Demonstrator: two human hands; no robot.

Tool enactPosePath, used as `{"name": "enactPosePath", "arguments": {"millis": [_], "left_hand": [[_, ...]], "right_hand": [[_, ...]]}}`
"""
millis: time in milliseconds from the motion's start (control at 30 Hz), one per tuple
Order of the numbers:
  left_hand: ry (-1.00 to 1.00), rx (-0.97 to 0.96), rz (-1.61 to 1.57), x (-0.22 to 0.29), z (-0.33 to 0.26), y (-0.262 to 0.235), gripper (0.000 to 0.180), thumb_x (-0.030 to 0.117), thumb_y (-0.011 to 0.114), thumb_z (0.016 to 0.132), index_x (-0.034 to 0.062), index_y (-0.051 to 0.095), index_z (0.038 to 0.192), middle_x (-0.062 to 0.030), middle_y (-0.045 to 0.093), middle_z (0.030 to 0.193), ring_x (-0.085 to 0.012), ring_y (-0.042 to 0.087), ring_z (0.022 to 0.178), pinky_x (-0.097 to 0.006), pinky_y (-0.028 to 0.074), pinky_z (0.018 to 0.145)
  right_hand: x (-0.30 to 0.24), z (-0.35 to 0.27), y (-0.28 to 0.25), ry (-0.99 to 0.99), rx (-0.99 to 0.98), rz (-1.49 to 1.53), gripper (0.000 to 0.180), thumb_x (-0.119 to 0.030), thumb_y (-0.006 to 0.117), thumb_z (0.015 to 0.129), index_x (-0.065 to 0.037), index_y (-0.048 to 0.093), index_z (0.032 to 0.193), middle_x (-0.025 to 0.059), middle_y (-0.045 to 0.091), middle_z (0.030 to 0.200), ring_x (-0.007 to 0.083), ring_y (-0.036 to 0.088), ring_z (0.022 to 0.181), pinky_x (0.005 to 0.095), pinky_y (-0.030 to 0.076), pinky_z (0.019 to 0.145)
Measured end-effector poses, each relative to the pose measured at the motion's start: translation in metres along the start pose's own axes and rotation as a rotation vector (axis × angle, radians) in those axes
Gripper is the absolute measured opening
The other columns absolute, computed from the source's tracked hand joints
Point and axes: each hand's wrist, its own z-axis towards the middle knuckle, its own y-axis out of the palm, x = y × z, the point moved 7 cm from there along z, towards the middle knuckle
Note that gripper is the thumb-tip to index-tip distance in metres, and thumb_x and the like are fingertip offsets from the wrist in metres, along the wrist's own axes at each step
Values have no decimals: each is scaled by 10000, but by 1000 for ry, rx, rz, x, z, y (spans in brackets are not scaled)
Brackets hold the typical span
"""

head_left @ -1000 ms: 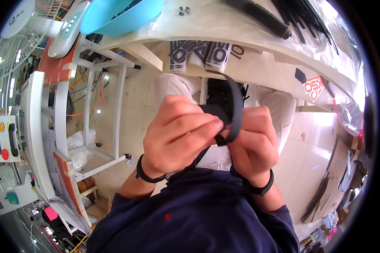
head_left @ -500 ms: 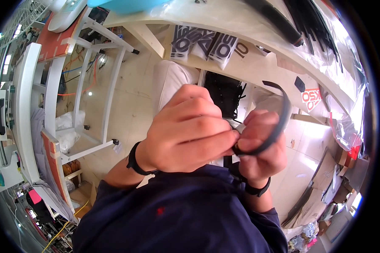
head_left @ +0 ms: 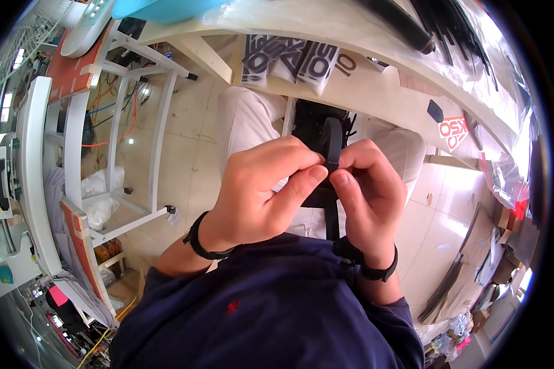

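A narrow black strap [head_left: 331,142] is pinched between my two hands over my lap. Its upper part bends into a loop above my fingertips, and a flat black length [head_left: 331,218] hangs below them towards my shirt. My left hand [head_left: 268,187] grips it from the left with thumb and forefinger. From the right, my right hand [head_left: 372,194] pinches the strap at the same spot, its other fingers curled in. The fingertips nearly meet and hide the point where the strap is held. Dark bands circle both wrists.
Ahead stands a pale worktable [head_left: 375,101] with a black tube [head_left: 400,24] and a bundle of black strips [head_left: 452,31] on top. Printed plastic packets [head_left: 317,66] lie on its lower ledge. A white metal frame [head_left: 157,141] stands left; flattened cardboard [head_left: 455,270] leans at right.
My hands have turned and drawn level, with the thumbs now visible. The strap's curved end has swung from beside my right hand to stand as a loop between both hands.
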Motion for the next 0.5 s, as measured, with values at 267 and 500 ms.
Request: {"name": "enactPosePath", "arguments": {"millis": [267,500], "left_hand": [[-184,6,-17,-13,6,4,127,84,670,914,-39,657,885,-127,642,749,-221,604,632,-301,457,581],[-227,98,13,-21,4,1,112,49,688,900,-36,676,972,-150,697,885,-238,679,763,-296,512,684]], "right_hand": [[10,2,-2,159,38,54,64,40,654,893,22,600,923,55,593,845,135,524,732,268,449,688],[3,15,1,20,1,-248,111,55,680,852,4,603,914,100,598,838,216,571,723,304,469,669]]}}
